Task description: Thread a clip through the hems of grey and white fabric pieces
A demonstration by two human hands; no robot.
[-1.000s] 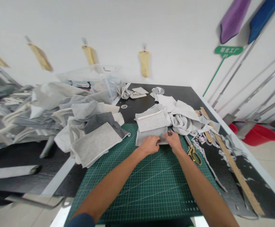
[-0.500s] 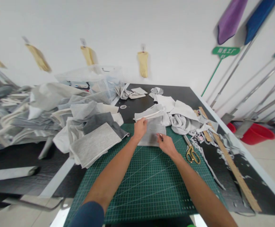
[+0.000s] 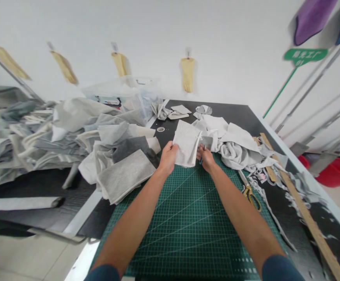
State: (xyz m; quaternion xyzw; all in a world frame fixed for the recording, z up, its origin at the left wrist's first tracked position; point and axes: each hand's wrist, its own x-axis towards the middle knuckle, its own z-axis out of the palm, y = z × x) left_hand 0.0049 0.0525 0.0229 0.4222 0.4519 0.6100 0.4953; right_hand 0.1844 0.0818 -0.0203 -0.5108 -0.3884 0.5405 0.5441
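The green sign [image 3: 305,56] on the wall at upper right carries white lettering: the last two characters read 工厂, with 01 beneath them, while the opening characters are too blurred to be sure of. Small white marks near the lower right of the green cutting mat [image 3: 181,230] are too small to read.

The pale folded cloth [image 3: 185,144] is held up over the far edge of the mat, between the two hands. The left hand [image 3: 168,158] pinches its left edge, thumb in front and the other fingers mostly behind. Its layers part slightly along the right edge, just beside the fingertips of the right hand [image 3: 206,158]. Those fingers are curled around a slim dark tool [image 3: 204,148] with a bluish part showing below; what tool it is, and whether the fingers also touch the cloth, I cannot tell. A piece of darker grey fabric [image 3: 207,141] shows just behind the right hand.

To the right of the right hand lies a crumpled heap of light fabric [image 3: 234,150], with gold-handled scissors [image 3: 250,195] nearer the viewer. Left of the left hand, a folded grey cloth [image 3: 126,173] overlaps the mat's edge
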